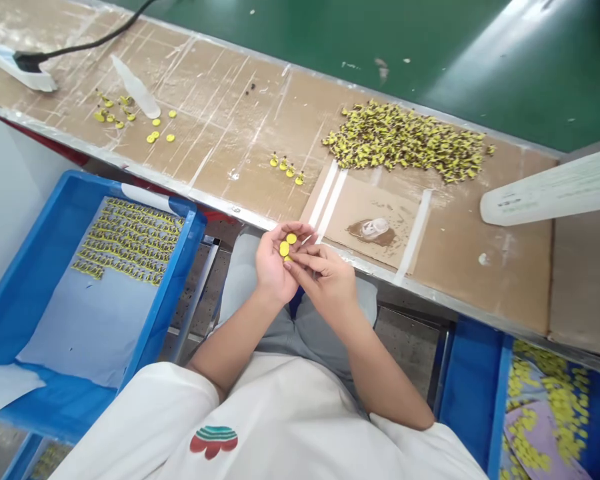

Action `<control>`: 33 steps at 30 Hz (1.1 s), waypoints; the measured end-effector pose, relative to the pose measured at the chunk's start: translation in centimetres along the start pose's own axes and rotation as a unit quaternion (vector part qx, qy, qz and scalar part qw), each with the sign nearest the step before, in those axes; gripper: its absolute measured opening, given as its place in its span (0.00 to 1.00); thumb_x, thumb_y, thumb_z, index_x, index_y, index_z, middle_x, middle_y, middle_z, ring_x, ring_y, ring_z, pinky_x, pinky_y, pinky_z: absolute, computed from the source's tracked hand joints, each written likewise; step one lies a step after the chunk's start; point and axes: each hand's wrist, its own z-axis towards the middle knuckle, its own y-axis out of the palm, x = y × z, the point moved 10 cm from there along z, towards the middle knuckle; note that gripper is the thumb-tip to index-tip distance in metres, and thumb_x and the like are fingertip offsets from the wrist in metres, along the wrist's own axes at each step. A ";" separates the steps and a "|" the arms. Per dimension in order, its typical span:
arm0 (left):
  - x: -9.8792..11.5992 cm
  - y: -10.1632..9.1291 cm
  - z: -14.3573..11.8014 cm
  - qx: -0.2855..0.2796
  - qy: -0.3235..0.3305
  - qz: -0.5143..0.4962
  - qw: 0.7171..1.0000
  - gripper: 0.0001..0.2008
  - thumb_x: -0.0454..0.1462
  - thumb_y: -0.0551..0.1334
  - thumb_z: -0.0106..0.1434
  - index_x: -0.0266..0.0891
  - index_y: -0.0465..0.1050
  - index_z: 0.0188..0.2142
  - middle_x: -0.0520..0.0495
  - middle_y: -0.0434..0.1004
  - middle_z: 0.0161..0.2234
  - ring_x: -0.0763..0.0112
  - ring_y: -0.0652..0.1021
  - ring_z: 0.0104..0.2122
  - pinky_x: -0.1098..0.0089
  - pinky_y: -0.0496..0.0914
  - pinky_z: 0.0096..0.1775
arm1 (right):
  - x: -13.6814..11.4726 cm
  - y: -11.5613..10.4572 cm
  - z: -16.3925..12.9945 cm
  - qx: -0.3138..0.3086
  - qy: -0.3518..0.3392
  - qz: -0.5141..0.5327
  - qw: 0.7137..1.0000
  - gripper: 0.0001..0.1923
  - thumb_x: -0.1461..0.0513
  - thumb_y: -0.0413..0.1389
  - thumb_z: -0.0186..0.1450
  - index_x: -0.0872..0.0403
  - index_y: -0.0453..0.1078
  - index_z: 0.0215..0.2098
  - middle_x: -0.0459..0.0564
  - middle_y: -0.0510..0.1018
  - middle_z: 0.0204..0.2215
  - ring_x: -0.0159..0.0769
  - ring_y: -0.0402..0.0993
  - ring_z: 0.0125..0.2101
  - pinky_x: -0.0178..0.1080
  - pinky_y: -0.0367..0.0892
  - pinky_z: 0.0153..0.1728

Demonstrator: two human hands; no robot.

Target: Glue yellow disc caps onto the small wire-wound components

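Note:
My left hand is cupped, palm up, over my lap by the table edge, with a few small yellow discs in it. My right hand reaches in from the right, thumb and fingers pinched on one yellow disc at the left palm. Beyond my hands, several small yellow-and-dark figures stand in a short row. A large heap of small yellow-and-dark pieces lies farther back on the right. Near my right hand, a whitish lump in a brown smear sits on a cardboard sheet.
At left, a blue tray holds rows of figures on a pale sheet. Loose discs, a white pointed bottle and a power strip lie on the table. At right are a white cylinder and a blue bin of yellow pieces.

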 end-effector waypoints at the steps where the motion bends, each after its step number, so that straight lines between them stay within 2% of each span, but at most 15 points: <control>1: -0.4 0.1 -0.2 0.003 -0.006 -0.002 1.000 0.11 0.41 0.58 0.62 0.39 0.76 0.31 0.49 0.79 0.32 0.71 0.81 0.38 0.61 0.71 0.56 | 0.2 -0.3 -0.1 -0.006 0.010 0.014 1.000 0.07 0.59 0.63 0.65 0.45 0.80 0.41 0.48 0.80 0.37 0.35 0.76 0.34 0.39 0.73 0.33; 4: -2.0 0.7 -0.7 0.017 -0.047 -0.018 0.999 0.09 0.40 0.59 0.61 0.39 0.74 0.28 0.51 0.76 0.29 0.73 0.80 0.35 0.63 0.72 0.53 | 0.5 -1.6 -0.8 0.005 0.018 0.041 0.999 0.07 0.60 0.63 0.64 0.44 0.80 0.40 0.47 0.80 0.38 0.35 0.77 0.33 0.39 0.74 0.34; 7: -3.6 1.4 -1.0 0.028 -0.092 -0.050 0.994 0.07 0.38 0.60 0.60 0.39 0.72 0.27 0.52 0.73 0.27 0.74 0.78 0.31 0.65 0.73 0.48 | 0.0 -2.6 -1.5 0.015 -0.011 0.069 0.997 0.08 0.63 0.60 0.66 0.44 0.80 0.39 0.45 0.82 0.38 0.36 0.79 0.38 0.41 0.75 0.43; 9: -4.5 1.7 -1.1 0.034 -0.122 -0.064 0.990 0.05 0.36 0.60 0.60 0.39 0.71 0.29 0.52 0.73 0.28 0.75 0.77 0.31 0.67 0.74 0.44 | 0.2 -3.5 -2.0 0.030 -0.008 0.084 0.996 0.07 0.63 0.62 0.65 0.45 0.80 0.39 0.45 0.83 0.38 0.36 0.80 0.39 0.42 0.76 0.44; 11: -5.3 1.7 -1.2 0.040 -0.145 -0.058 0.987 0.02 0.32 0.60 0.59 0.38 0.72 0.31 0.52 0.73 0.30 0.76 0.77 0.31 0.71 0.73 0.40 | 1.5 -5.1 -2.3 0.064 0.053 0.133 0.988 0.10 0.61 0.66 0.61 0.47 0.79 0.42 0.47 0.84 0.36 0.36 0.81 0.32 0.41 0.78 0.36; 13: -5.8 2.1 -1.4 0.024 -0.156 -0.032 0.987 0.07 0.27 0.60 0.56 0.38 0.73 0.33 0.52 0.74 0.32 0.77 0.76 0.30 0.74 0.72 0.35 | 3.5 -6.5 -2.6 0.082 0.148 0.219 0.961 0.18 0.57 0.70 0.56 0.51 0.78 0.44 0.48 0.84 0.33 0.35 0.78 0.24 0.37 0.76 0.25; 16: -6.7 3.2 -2.2 -0.039 -0.176 0.015 0.984 0.07 0.28 0.61 0.57 0.34 0.76 0.35 0.49 0.75 0.33 0.79 0.73 0.28 0.76 0.68 0.30 | 5.5 -8.1 -2.9 0.043 0.257 0.308 0.915 0.26 0.56 0.74 0.48 0.54 0.74 0.42 0.50 0.83 0.28 0.33 0.74 0.17 0.32 0.67 0.15; 19: -8.1 3.9 -3.8 -0.096 -0.199 0.063 0.973 0.11 0.35 0.66 0.59 0.31 0.80 0.40 0.45 0.77 0.34 0.80 0.71 0.27 0.78 0.64 0.26 | 6.7 -9.1 -3.2 -0.021 0.308 0.336 0.890 0.31 0.56 0.76 0.45 0.54 0.69 0.42 0.49 0.82 0.25 0.31 0.72 0.15 0.27 0.56 0.12; 21: -9.0 3.9 -4.9 -0.120 -0.202 0.101 0.967 0.14 0.38 0.69 0.58 0.32 0.81 0.42 0.44 0.79 0.36 0.82 0.70 0.26 0.79 0.63 0.27 | 7.2 -8.8 -3.8 -0.075 0.328 0.358 0.871 0.33 0.55 0.76 0.45 0.53 0.66 0.43 0.47 0.80 0.21 0.30 0.71 0.15 0.25 0.51 0.11; 24: -10.0 3.5 -6.0 -0.122 -0.200 0.138 0.962 0.15 0.40 0.73 0.56 0.36 0.83 0.42 0.42 0.82 0.39 0.84 0.69 0.26 0.78 0.63 0.27 | 7.8 -7.9 -4.6 -0.133 0.351 0.385 0.843 0.35 0.54 0.76 0.45 0.54 0.64 0.44 0.42 0.76 0.17 0.27 0.68 0.13 0.24 0.49 0.11; 27: -10.1 3.7 -6.3 -0.119 -0.169 0.146 0.967 0.17 0.43 0.74 0.54 0.39 0.83 0.42 0.41 0.83 0.40 0.84 0.68 0.26 0.78 0.62 0.27 | 8.0 -7.7 -4.9 -0.141 0.359 0.402 0.830 0.37 0.54 0.75 0.46 0.54 0.64 0.47 0.40 0.75 0.17 0.26 0.65 0.12 0.25 0.47 0.10; 31: -9.3 5.6 -6.5 -0.145 -0.114 0.162 0.969 0.16 0.44 0.73 0.55 0.38 0.84 0.41 0.39 0.82 0.45 0.83 0.68 0.26 0.77 0.63 0.28 | 7.2 -8.1 -4.3 -0.138 0.344 0.424 0.826 0.41 0.56 0.75 0.47 0.54 0.65 0.55 0.38 0.73 0.16 0.23 0.61 0.11 0.25 0.46 0.11; 33: -9.0 6.3 -6.5 -0.138 -0.098 0.158 0.973 0.16 0.45 0.73 0.55 0.38 0.84 0.40 0.40 0.81 0.44 0.84 0.67 0.25 0.77 0.63 0.27 | 6.9 -8.2 -4.1 -0.121 0.345 0.442 0.819 0.41 0.56 0.75 0.47 0.54 0.66 0.55 0.37 0.71 0.16 0.22 0.60 0.11 0.25 0.46 0.11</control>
